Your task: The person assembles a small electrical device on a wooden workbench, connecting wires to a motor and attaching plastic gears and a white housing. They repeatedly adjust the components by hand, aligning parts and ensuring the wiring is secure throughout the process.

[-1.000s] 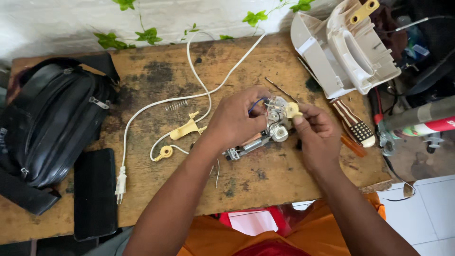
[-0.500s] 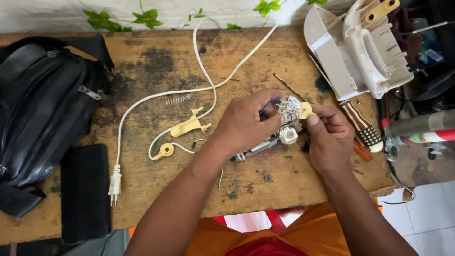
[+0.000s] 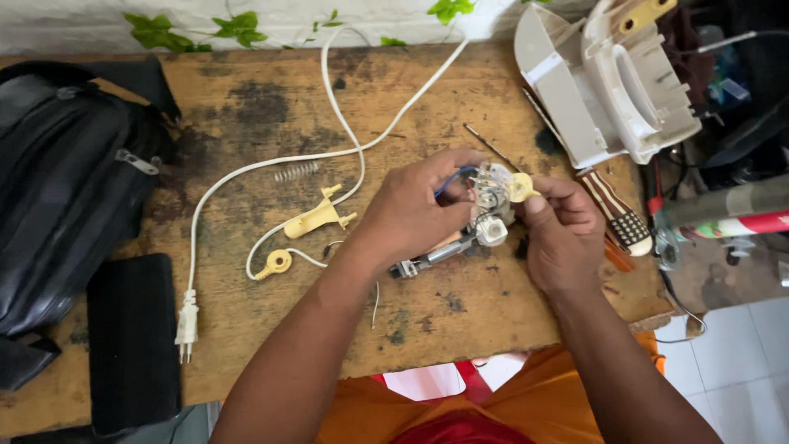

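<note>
Both hands sit slightly higher over the counter (image 3: 246,107) than half a second ago, the assembly unchanged between them. Left hand (image 3: 411,215) closes its grip around the small motor assembly (image 3: 485,215), held just above the wood. Right hand (image 3: 563,234) pinches its yellow gear (image 3: 521,187) between thumb and forefinger.

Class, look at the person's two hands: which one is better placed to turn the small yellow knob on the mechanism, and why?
Probably the right hand: its fingertips already pinch the yellow knob, while the left hand is wrapped around the mechanism, steadying it above the wooden table.
</note>
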